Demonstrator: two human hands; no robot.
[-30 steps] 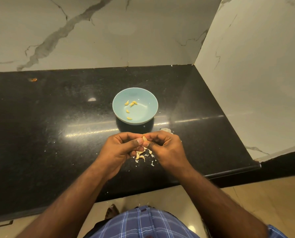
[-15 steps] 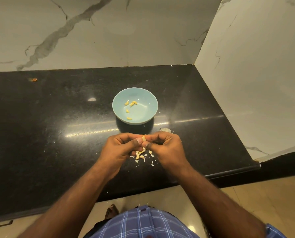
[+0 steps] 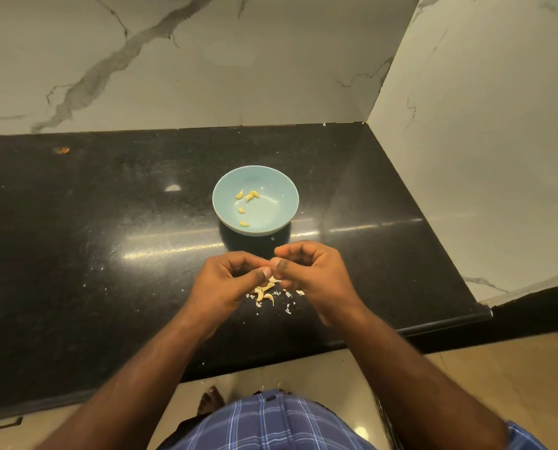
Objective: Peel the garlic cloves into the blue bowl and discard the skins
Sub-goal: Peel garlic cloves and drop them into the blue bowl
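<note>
1. A round, pale blue bowl sits on a glossy black counter, in front of a white marble wall.
2. Five small, curved, yellowish peeled garlic cloves lie inside the bowl, mostly on its left side.
3. Just in front of the bowl, the left hand and right hand meet fingertip to fingertip, fingers curled.
4. Both pinch one small pale garlic clove between thumbs and fingertips; it is mostly hidden.
5. On the counter under the hands, nearer the person than the bowl, lie a few more cloves among white flecks of papery skin.
</note>
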